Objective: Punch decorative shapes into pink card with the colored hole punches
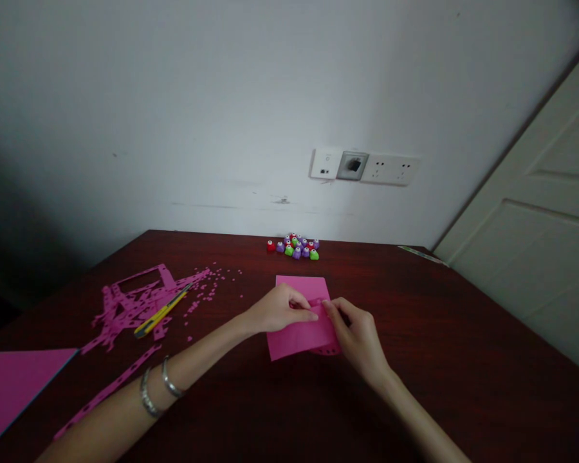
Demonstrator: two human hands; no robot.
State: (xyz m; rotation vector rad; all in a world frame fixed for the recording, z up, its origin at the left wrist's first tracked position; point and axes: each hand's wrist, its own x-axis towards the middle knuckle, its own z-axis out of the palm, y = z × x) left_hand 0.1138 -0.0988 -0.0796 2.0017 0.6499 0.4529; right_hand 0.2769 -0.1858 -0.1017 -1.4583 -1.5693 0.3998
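A pink sheet of paper lies on the dark wooden table in front of me. My left hand rests on its left part with the fingers pinched together on a small pink piece at the middle. My right hand meets it from the right, fingertips pinching the same small pink piece. A strip of punched holes shows at the sheet's lower right edge.
Several small coloured punches cluster at the table's far edge by the wall. Pink paper scraps and a yellow utility knife lie to the left. A pink sheet stack sits at the near left corner. A door stands right.
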